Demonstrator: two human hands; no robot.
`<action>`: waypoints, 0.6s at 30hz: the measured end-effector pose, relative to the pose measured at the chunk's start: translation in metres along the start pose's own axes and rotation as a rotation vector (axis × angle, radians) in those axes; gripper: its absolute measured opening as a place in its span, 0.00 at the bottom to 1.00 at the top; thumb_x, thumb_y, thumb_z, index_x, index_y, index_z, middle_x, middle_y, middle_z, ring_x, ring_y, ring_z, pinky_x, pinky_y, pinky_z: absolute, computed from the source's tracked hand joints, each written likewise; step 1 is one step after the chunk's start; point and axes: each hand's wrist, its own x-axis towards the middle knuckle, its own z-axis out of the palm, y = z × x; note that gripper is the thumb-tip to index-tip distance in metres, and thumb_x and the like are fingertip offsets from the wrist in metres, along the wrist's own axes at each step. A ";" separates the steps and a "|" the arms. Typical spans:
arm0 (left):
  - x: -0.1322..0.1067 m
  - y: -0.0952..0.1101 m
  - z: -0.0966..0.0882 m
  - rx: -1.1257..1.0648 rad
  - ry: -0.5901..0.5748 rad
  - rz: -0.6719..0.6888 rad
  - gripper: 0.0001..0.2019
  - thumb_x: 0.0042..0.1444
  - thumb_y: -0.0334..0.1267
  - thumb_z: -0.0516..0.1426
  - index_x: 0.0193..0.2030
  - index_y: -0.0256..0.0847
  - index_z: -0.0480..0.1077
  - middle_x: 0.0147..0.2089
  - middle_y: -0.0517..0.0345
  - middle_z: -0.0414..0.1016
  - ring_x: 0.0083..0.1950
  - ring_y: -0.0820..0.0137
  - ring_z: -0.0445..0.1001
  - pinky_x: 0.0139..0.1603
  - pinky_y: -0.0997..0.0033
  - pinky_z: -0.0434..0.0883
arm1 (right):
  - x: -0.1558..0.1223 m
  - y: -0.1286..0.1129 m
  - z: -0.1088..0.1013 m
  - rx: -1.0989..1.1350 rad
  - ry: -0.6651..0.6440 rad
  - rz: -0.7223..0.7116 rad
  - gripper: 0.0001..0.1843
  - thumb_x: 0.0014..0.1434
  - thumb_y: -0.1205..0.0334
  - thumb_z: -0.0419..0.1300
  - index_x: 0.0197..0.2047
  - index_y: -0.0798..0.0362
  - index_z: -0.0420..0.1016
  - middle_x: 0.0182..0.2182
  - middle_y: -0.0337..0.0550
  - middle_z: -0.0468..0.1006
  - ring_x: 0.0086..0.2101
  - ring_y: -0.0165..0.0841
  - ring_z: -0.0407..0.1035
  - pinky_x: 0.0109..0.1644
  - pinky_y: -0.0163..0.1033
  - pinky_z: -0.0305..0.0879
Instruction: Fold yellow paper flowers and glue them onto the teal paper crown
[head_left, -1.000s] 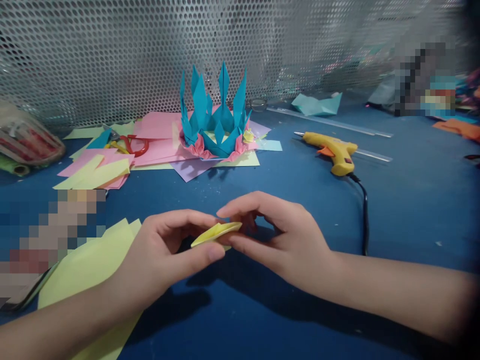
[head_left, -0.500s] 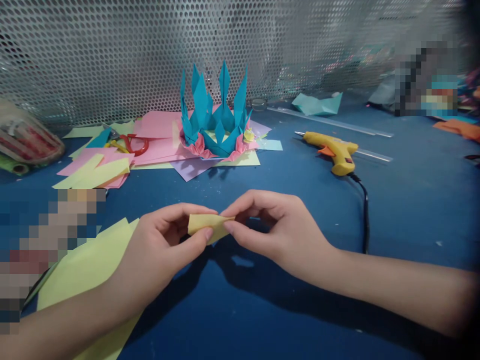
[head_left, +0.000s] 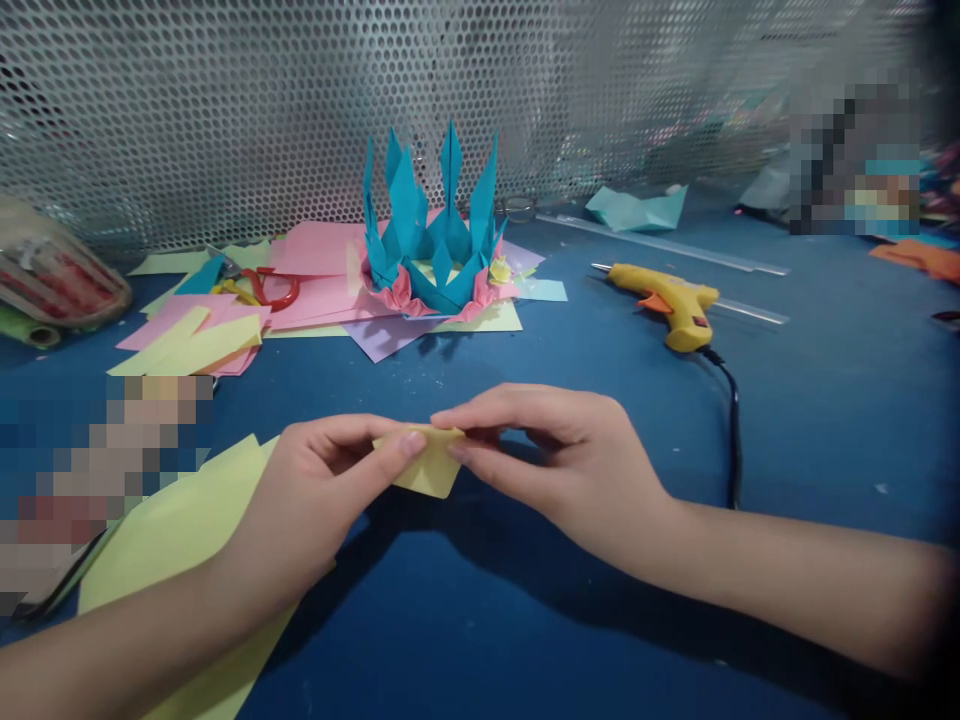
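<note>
A small piece of folded yellow paper (head_left: 433, 474) is held up over the blue table between both hands. My left hand (head_left: 315, 490) pinches its left side, the thumb lying across the front. At the upper right corner, my right hand (head_left: 559, 450) grips the paper between thumb and fingertips. The fingers behind the paper are partly hidden. Beyond the hands stands a blue folded-paper crown-like piece (head_left: 442, 230) with tall points and pink paper folds around its base. A large yellow paper sheet (head_left: 172, 540) lies under my left forearm.
A yellow glue gun (head_left: 664, 300) lies to the right, its black cord (head_left: 733, 420) running toward me. Clear sticks (head_left: 660, 243) lie behind it. Red-handled scissors (head_left: 274, 288) rest on coloured papers (head_left: 315, 250) at the back left, near a clear container (head_left: 60, 265). A perforated metal panel (head_left: 247, 110) stands behind.
The yellow paper has turned in my fingers, so a wider face now hangs down toward me. My left thumb has moved up to its top edge. The other things stay put.
</note>
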 end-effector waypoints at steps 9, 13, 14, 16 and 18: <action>0.005 -0.001 -0.002 -0.179 -0.082 -0.065 0.09 0.53 0.49 0.68 0.37 0.50 0.84 0.35 0.61 0.86 0.41 0.68 0.82 0.42 0.78 0.75 | -0.006 0.005 -0.005 -0.320 -0.053 -0.361 0.15 0.64 0.74 0.56 0.45 0.51 0.82 0.40 0.44 0.79 0.37 0.27 0.75 0.42 0.30 0.75; 0.006 -0.003 -0.002 -0.176 -0.077 -0.069 0.10 0.51 0.51 0.69 0.37 0.51 0.84 0.35 0.60 0.86 0.44 0.67 0.82 0.43 0.80 0.74 | -0.009 0.005 -0.006 -0.401 -0.079 -0.388 0.15 0.67 0.72 0.55 0.47 0.46 0.79 0.41 0.42 0.77 0.37 0.29 0.75 0.41 0.33 0.76; 0.006 -0.003 -0.003 -0.175 -0.074 -0.072 0.10 0.51 0.51 0.69 0.36 0.51 0.84 0.35 0.60 0.86 0.45 0.66 0.82 0.43 0.79 0.74 | -0.009 0.005 -0.006 -0.416 -0.078 -0.373 0.14 0.67 0.71 0.55 0.46 0.45 0.79 0.40 0.41 0.78 0.37 0.30 0.75 0.41 0.34 0.76; 0.006 -0.002 -0.004 -0.168 -0.067 -0.072 0.10 0.50 0.51 0.70 0.35 0.50 0.84 0.36 0.59 0.86 0.45 0.65 0.82 0.44 0.77 0.75 | -0.009 0.004 -0.006 -0.429 -0.070 -0.353 0.13 0.66 0.70 0.57 0.45 0.45 0.79 0.38 0.41 0.78 0.36 0.32 0.76 0.41 0.35 0.76; 0.005 -0.002 -0.004 -0.157 -0.061 -0.068 0.09 0.51 0.50 0.70 0.34 0.49 0.84 0.37 0.59 0.86 0.44 0.65 0.82 0.44 0.77 0.75 | -0.008 0.003 -0.006 -0.423 -0.057 -0.377 0.14 0.65 0.72 0.56 0.45 0.46 0.79 0.38 0.41 0.79 0.36 0.31 0.76 0.42 0.34 0.76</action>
